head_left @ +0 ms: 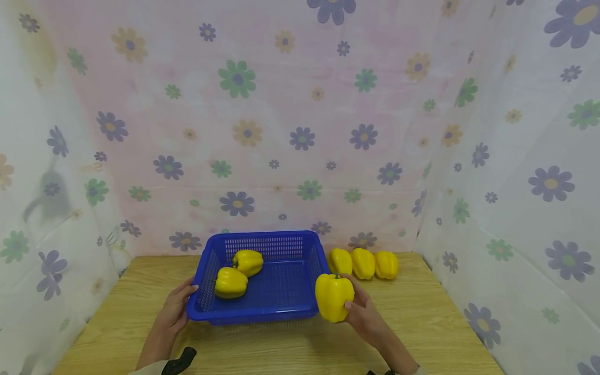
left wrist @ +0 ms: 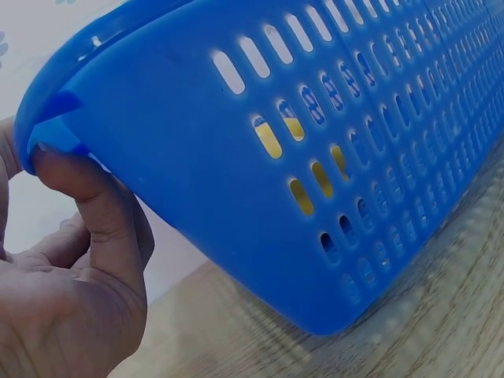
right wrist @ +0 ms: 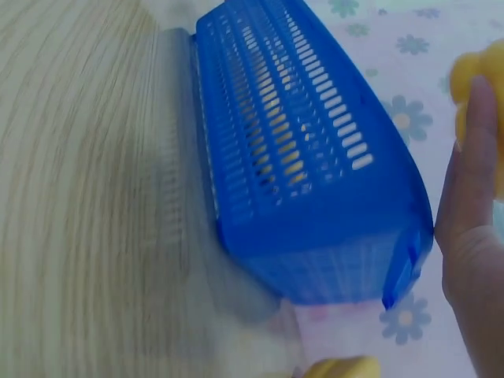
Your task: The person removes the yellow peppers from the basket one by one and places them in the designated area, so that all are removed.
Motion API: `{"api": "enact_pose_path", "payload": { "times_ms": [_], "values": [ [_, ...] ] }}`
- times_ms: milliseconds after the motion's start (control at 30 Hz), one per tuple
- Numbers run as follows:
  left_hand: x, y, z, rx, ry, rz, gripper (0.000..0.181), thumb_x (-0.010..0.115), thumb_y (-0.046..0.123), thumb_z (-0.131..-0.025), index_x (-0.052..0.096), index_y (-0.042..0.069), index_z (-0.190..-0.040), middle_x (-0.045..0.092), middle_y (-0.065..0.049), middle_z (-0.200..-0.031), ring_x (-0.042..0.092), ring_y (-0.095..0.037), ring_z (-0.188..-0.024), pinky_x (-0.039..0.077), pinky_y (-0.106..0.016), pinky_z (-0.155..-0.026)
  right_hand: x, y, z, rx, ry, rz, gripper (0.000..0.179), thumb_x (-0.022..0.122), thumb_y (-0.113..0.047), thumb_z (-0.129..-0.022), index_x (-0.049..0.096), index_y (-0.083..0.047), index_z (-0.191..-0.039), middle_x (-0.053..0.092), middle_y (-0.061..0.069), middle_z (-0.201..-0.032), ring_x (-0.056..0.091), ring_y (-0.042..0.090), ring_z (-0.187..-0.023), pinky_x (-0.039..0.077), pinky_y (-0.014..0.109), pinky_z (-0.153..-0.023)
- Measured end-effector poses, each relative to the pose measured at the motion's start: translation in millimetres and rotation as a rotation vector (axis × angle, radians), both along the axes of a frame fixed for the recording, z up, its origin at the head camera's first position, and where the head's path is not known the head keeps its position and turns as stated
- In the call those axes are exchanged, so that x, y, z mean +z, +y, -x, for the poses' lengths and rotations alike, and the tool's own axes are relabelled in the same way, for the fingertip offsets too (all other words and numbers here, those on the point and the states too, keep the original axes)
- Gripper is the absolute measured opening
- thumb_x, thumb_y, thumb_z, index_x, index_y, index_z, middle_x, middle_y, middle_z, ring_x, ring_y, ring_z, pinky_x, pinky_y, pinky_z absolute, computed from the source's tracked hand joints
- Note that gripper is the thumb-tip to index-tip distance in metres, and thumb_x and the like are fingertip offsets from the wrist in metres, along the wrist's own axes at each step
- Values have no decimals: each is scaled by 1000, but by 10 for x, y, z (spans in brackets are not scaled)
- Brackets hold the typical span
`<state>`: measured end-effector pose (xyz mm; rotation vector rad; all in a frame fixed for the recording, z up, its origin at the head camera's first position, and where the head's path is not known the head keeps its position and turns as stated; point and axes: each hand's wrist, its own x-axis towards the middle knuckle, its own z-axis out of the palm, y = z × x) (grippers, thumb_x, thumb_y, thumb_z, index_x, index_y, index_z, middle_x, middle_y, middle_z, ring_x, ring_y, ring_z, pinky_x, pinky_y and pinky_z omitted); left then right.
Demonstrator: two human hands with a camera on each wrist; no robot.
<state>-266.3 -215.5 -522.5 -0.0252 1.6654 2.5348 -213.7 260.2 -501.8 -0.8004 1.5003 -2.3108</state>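
Observation:
A blue plastic basket (head_left: pixel 262 314) with slotted walls stands on the table, two yellow bell peppers (head_left: pixel 231 283) lying in its left half. My left hand (head_left: pixel 174 307) grips the basket's left rim; the left wrist view shows the thumb and fingers (left wrist: pixel 94 197) pinching the rim's edge. By the basket's right front corner, my right hand (head_left: pixel 364 314) holds a yellow bell pepper (head_left: pixel 332 299) upright, stem on top, above table height. Only part of that pepper (right wrist: pixel 472 75) and the right hand (right wrist: pixel 476 213) appear at the right wrist view's edge.
Three more yellow bell peppers (head_left: pixel 363 264) stand in a row on the wooden table (head_left: pixel 403 307), right of the basket. A flower-printed cloth (head_left: pixel 281 109) hangs behind the table and along both sides.

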Motion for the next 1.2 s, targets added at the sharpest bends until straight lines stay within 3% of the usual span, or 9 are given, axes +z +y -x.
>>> {"api": "enact_pose_path", "payload": {
  "times_ms": [267,500,633,800,1033,1200],
  "values": [
    [1,4,3,-9,13,-17,32,43,6,-105,64,30,-108,71,9,-109,68,-7,-98,59,-24,-83,-108,297,-15,-80,-55,-54,53,35,-9,-108,32,-33,-154,49,-6,-143,58,15,-119,55,39,-95],
    [-12,6,16,-13,3,-32,32,43,6,-106,63,31,-107,71,7,-108,69,-7,-97,59,-24,-83,-170,456,18,-291,-178,-241,49,44,-14,-109,40,-39,-150,54,-6,-138,62,14,-116,56,44,-95],
    [1,-1,10,-7,-20,-18,27,44,7,-106,60,29,-111,71,9,-108,68,-7,-99,59,-25,-85,-190,472,38,-368,-219,-345,58,53,-18,-106,32,-26,-159,46,8,-148,60,18,-121,54,53,-97],
    [13,-12,1,-9,-31,-2,24,45,9,-106,55,24,-121,70,11,-109,67,-6,-101,58,-25,-87,-225,461,90,-445,-251,-423,64,61,-20,-102,31,-16,-159,38,26,-155,60,25,-120,57,54,-91],
    [-10,-2,4,-27,25,-25,32,45,7,-105,64,32,-108,72,8,-109,69,-8,-99,59,-25,-83,-289,465,184,-495,-270,-456,71,63,-20,-101,26,-7,-160,31,32,-157,58,30,-123,59,53,-88],
    [-30,1,7,-40,68,-39,36,42,3,-104,64,32,-109,73,3,-109,70,-9,-96,60,-24,-79,-322,455,249,-510,-262,-456,72,63,-18,-101,25,-7,-160,32,35,-155,59,31,-121,59,53,-88]
  ]
}}
